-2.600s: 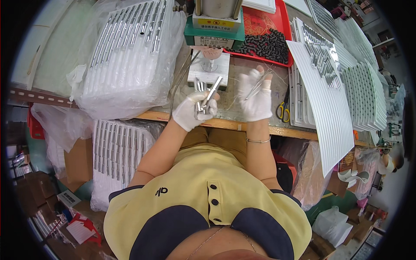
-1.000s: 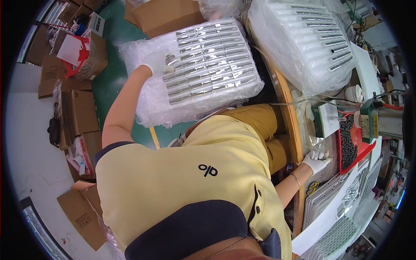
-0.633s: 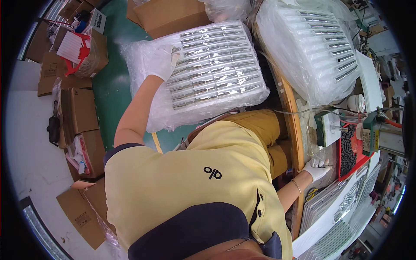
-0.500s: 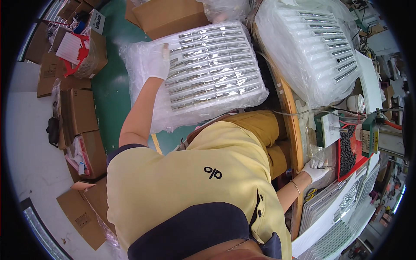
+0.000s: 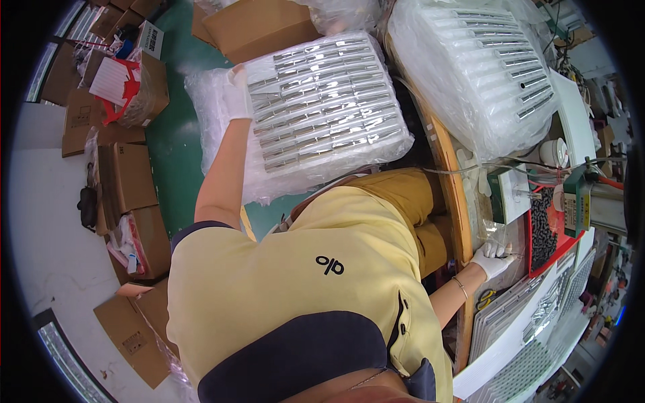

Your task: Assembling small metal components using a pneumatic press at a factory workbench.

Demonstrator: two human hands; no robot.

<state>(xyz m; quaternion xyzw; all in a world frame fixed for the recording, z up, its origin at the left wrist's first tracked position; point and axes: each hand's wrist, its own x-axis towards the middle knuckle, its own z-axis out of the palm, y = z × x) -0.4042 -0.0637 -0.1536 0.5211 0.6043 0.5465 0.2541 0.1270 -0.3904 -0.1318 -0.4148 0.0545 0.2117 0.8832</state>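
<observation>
From where I stand, I can't make out what the left fingers [image 5: 236,76] or right fingers [image 5: 500,250] hold; the cardboard box [image 5: 265,30] is cut off up top.

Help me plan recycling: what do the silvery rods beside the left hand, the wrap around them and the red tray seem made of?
Silvery rods: probably polished or plated metal, from mirror-bright glints; coated plastic could look alike.
Wrap: likely glossy plastic film; see-through, crinkled.
Red tray: likely smooth plastic, judging by its even colour and thin rim.
</observation>
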